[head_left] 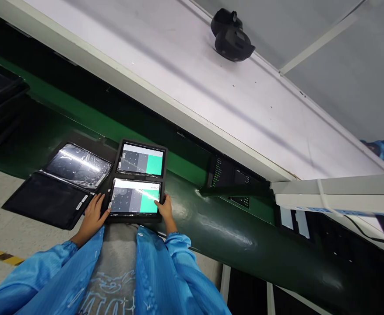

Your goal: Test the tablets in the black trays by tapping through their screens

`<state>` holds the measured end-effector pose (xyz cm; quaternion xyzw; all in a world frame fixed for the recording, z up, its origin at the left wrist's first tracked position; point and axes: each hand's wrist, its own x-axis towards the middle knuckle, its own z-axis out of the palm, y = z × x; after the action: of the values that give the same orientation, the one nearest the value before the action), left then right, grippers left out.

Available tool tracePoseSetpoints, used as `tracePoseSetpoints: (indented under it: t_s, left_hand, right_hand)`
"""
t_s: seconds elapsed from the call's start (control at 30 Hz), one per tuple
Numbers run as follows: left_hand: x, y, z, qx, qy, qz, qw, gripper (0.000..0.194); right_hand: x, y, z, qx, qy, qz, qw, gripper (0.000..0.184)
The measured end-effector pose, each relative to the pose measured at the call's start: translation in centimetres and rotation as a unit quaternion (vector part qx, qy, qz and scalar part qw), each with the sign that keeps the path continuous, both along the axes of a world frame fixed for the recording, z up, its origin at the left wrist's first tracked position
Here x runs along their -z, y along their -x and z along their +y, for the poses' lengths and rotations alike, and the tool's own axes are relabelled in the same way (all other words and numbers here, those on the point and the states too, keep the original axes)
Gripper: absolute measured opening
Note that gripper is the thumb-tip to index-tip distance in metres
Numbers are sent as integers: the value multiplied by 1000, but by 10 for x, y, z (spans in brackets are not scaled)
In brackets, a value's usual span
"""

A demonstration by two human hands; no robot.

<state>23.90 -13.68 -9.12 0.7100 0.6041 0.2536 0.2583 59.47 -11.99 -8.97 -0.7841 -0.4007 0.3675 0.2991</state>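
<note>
Lower screen: lit with a number keypad, the lower tablet (122, 202) lies in a black tray (152, 218) at the near edge of a green bench (211, 223), close to the person's body.
Right hand: the thumb of the right hand (166, 210) reaches over the screen's green area; whether the other fingers grip the tray's edge cannot be told.
Left hand: the left hand (93, 215) lies loosely spread at the tray's left side, gripping nothing visible.
Careful touch: light thumb pressure, with the tray steadied from the left, would likely suit the glossy glass best.
Black tray: it also holds the upper tablet (138, 160), likewise lit.
Left neighbour: a film-covered panel (78, 166) adjoins a black panel (47, 199) bearing white stickers (82, 202).
</note>
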Motion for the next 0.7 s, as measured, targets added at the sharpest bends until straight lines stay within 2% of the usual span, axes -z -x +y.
tracePoseSetpoints:
  t_s: [0.17,0.37,0.57,0.7]
  left_hand:
    - [7,15,-5,16,2,-7,1000,70]
    - [1,11,12,46,4,-5,999,65]
    - [-11,-10,64,45,-10,-8,999,59]
    - [-15,-22,104,32,-31,-1,999,60]
  right_hand:
    - [-4,-2,-5,-9,2,8,1000,71]
    - [-3,0,0,30,-11,6,999,59]
    - [-5,-1,12,82,-34,30,996,53]
    - [-8,-4,58,109,-55,20,992,57]
